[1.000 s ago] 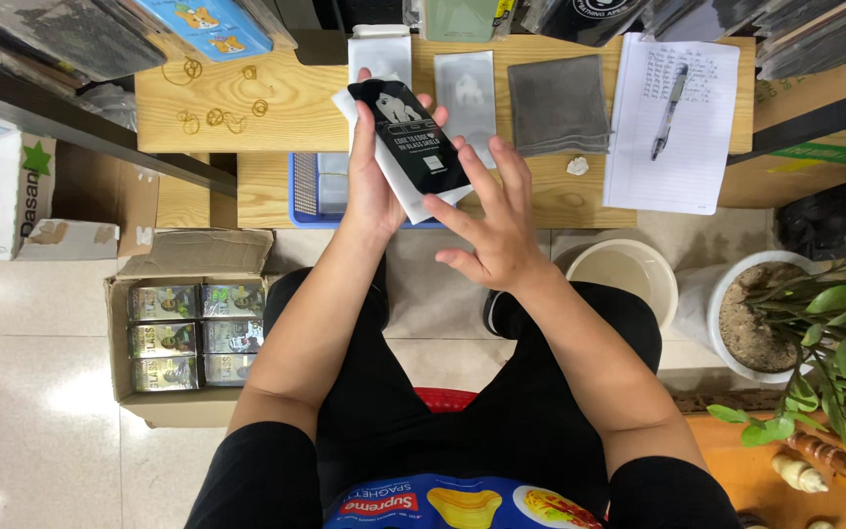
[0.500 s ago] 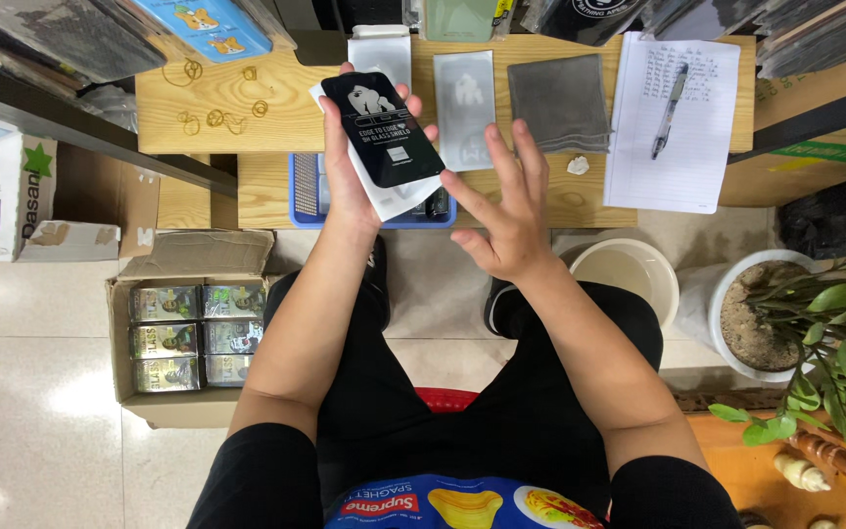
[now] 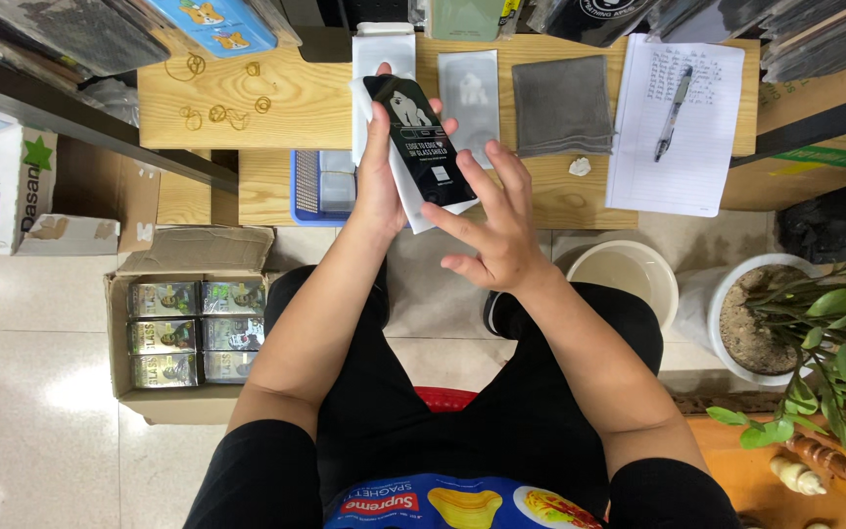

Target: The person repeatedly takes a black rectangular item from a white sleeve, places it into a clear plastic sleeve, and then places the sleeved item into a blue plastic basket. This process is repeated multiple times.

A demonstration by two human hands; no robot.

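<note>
**Black packet lifted a bit higher, right hand eased off it**

Starting closest to the camera: the person sits with knees apart, black shorts and a printed shirt at the bottom of the view. Both forearms reach up toward the wooden bench.

The left hand (image 3: pixel 381 176) is wrapped round the flat black packet (image 3: pixel 419 143) with a white sleeve (image 3: pixel 405 186) tucked behind it, thumb on one edge and fingers curled round the other. That's a firm hold, and the packet sits tilted in the air just above the front edge of the bench (image 3: pixel 296 98). Compared with a second ago it has gone up and a little further from the body, and it's angled more toward the camera.

The right hand (image 3: pixel 496 230) is where the change is. A second ago its fingers lay across the lower end of the packet; now it's spread open with only the fingertips near the bottom corner. Touching or just shy of it, can't tell. It grips nothing.

Further out on the bench: a blue basket (image 3: pixel 320 186) just left of the held packet, a grey cloth (image 3: pixel 562 103), a sheet of paper (image 3: pixel 678 122) with a pen (image 3: pixel 671 116) on it, and some rubber bands (image 3: pixel 217 113). Down on the floor to the left sits a cardboard box (image 3: pixel 183 328) of small cartons.
</note>
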